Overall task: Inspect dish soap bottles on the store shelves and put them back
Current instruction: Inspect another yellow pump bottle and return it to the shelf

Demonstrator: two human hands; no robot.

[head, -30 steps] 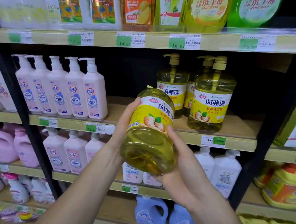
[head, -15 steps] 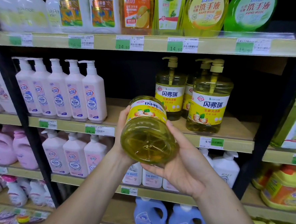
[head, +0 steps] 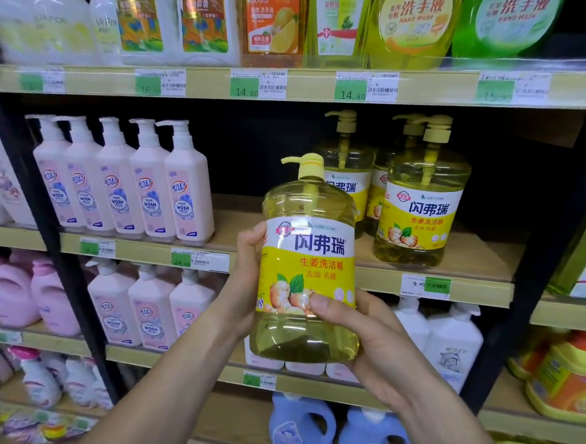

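A yellow dish soap bottle (head: 308, 257) with a pump top and a ginger label stands upright in the air before the middle shelf (head: 452, 286). My left hand (head: 243, 287) grips its left side. My right hand (head: 363, 339) cups its lower right, thumb pressed on the label. Three more bottles of the same soap stand on the shelf behind; the nearest one (head: 422, 209) is at the right, and the other two are partly hidden.
Pink pump bottles (head: 123, 177) fill the middle shelf's left part. Hand wash bottles (head: 410, 26) line the top shelf. White bottles (head: 448, 344) and blue jugs (head: 301, 428) sit lower down. A black upright (head: 535, 271) bounds the bay at right.
The bottle was tipped with its base toward me; it has swung upright, label facing me. My right hand moved from under the base to the lower right side.
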